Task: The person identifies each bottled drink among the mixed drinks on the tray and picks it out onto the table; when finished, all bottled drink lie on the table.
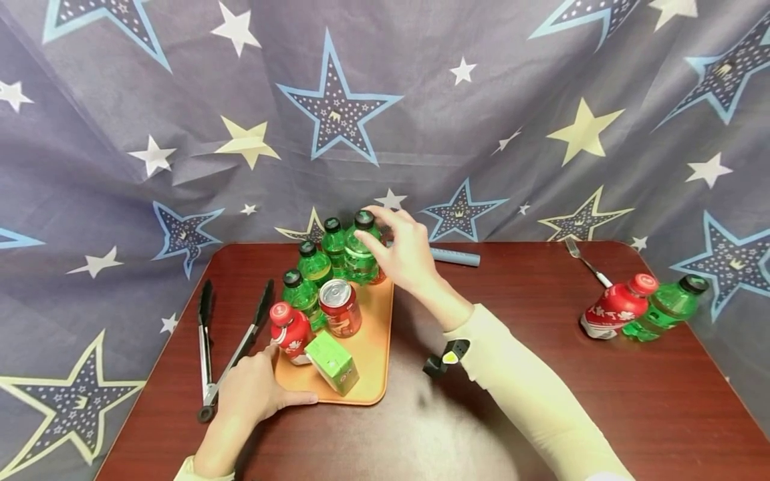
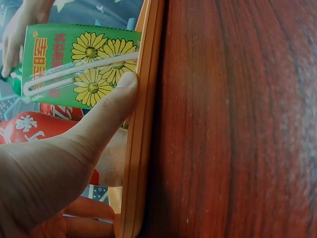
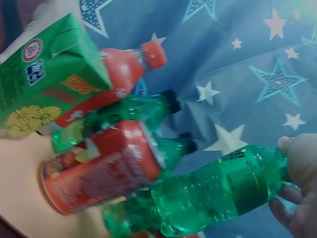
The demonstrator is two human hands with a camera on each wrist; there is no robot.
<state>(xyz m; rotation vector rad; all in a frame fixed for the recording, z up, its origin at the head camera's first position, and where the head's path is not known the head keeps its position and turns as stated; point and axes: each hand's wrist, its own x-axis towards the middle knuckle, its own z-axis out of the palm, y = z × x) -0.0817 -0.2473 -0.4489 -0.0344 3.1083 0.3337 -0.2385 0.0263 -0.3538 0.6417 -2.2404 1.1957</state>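
Observation:
My right hand [image 1: 409, 250] pinches a green soda bottle [image 1: 361, 260] at its black-capped neck, over the back of an orange tray [image 1: 374, 354]. Whether its base touches the tray I cannot tell. At the tray's near left corner my left hand [image 1: 249, 384] grips the rim, thumb along the front edge. On the tray stand more green bottles [image 1: 315, 267], a red soda can [image 1: 341, 310], a red-capped bottle [image 1: 291, 337] and a green drink carton [image 1: 333, 364]. The carton's straw [image 2: 74, 74] shows beside my left thumb. A reddish thing behind the held bottle is mostly hidden.
Black-tipped metal tongs [image 1: 207, 347] lie spread left of the tray. Behind my right hand is a blue-grey rod [image 1: 456, 256]. Toward the right are a fork [image 1: 586, 262], another red bottle [image 1: 615, 308] and a green bottle [image 1: 666, 307]. A star-patterned curtain [image 1: 421, 133] hangs behind the table.

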